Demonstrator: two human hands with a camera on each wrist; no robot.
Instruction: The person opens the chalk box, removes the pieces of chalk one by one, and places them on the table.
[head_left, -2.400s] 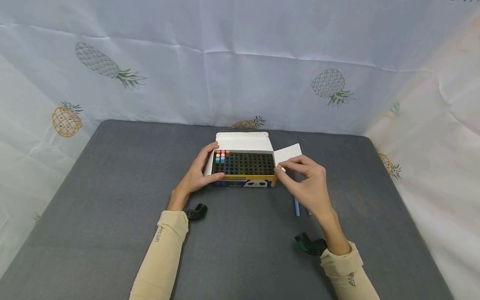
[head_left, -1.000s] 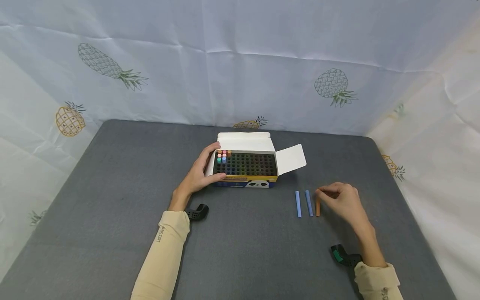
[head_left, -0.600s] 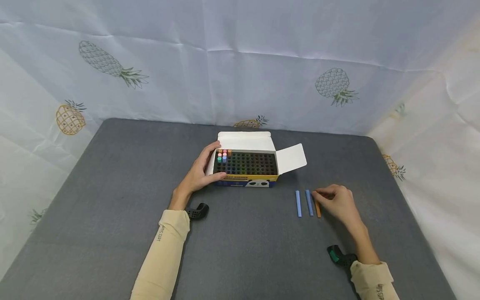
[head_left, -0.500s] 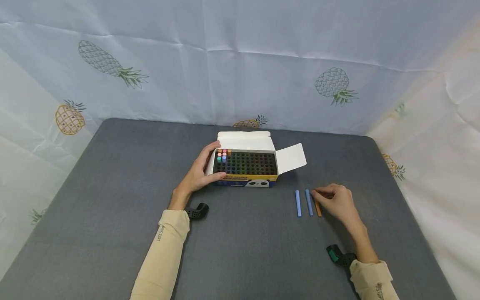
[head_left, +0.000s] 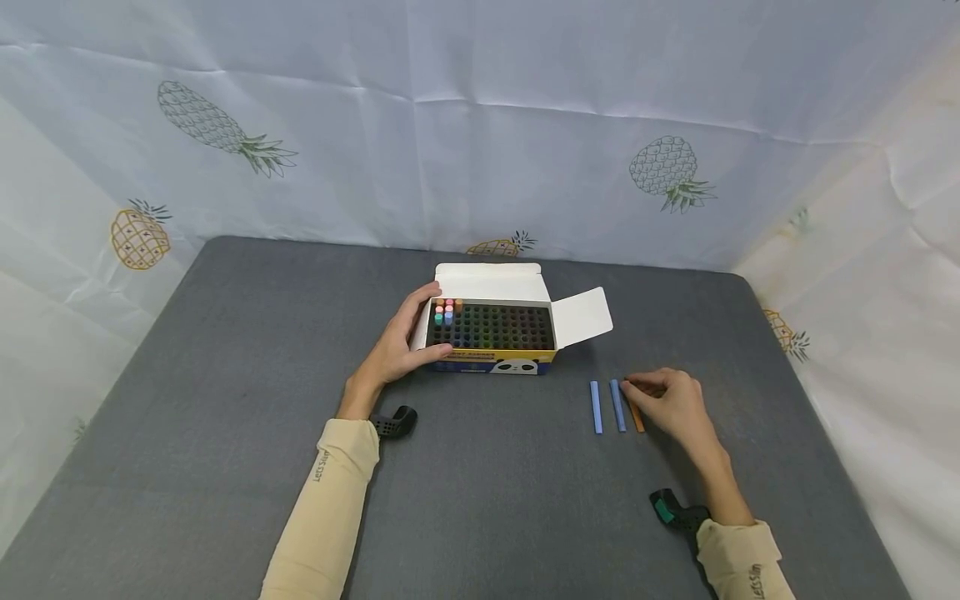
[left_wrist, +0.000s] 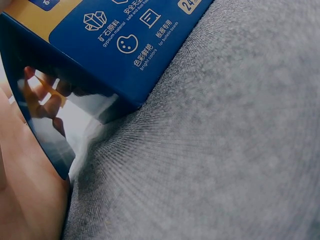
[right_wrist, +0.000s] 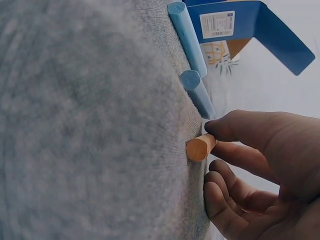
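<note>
My left hand [head_left: 392,343] grips the left end of a chalk box [head_left: 472,367], thumb along the front and fingers behind. Several coloured chalk tips fill the back left holes of its dark insert [head_left: 502,325]. To the right of the box, my right hand [head_left: 678,410] pinches the far end of an orange chalk stick [right_wrist: 199,149] between thumb and fingers, low over the table. A light blue chalk stick [head_left: 596,408] and a darker blue chalk stick [head_left: 618,407] lie left of it, roughly parallel. In the left wrist view, the box side [left_wrist: 100,45] shows printed icons.
The white lid [head_left: 491,282] stands open behind the box, and a white side flap [head_left: 582,317] sticks out to the right. A grey cloth covers the table [head_left: 480,500]. Behind hangs a white pineapple-print curtain [head_left: 487,167].
My right hand has carried the orange chalk from the box's right end to beside the blue chalks, then shifted slightly left, tilting the stick. The left hand has stayed on the box.
</note>
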